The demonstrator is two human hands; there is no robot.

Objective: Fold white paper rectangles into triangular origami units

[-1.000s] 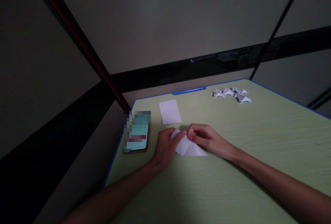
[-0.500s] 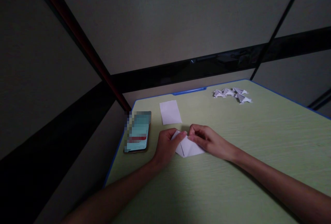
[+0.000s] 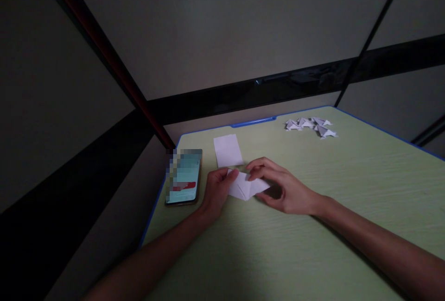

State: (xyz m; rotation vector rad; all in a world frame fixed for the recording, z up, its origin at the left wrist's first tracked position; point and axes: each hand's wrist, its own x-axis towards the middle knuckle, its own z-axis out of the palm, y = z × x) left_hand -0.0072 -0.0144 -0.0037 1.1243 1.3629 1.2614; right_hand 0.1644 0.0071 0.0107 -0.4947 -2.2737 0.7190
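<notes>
A partly folded white paper (image 3: 246,186) is held just above the pale green table (image 3: 313,227). My left hand (image 3: 217,192) pinches its left corner with thumb and fingers. My right hand (image 3: 283,187) grips its right side, fingers curled over the top edge and thumb beneath. Both hands meet over the table's near left part.
A flat white paper square (image 3: 227,150) lies just behind the hands. A phone (image 3: 183,177) with a lit screen rests at the table's left edge. Several folded white paper figures (image 3: 311,126) sit at the far edge. The table has a blue rim; dark walls stand behind.
The paper has been lifted and turned between the hands. My right hand has opened its grip wider around the right side; the left hand has shifted slightly up.
</notes>
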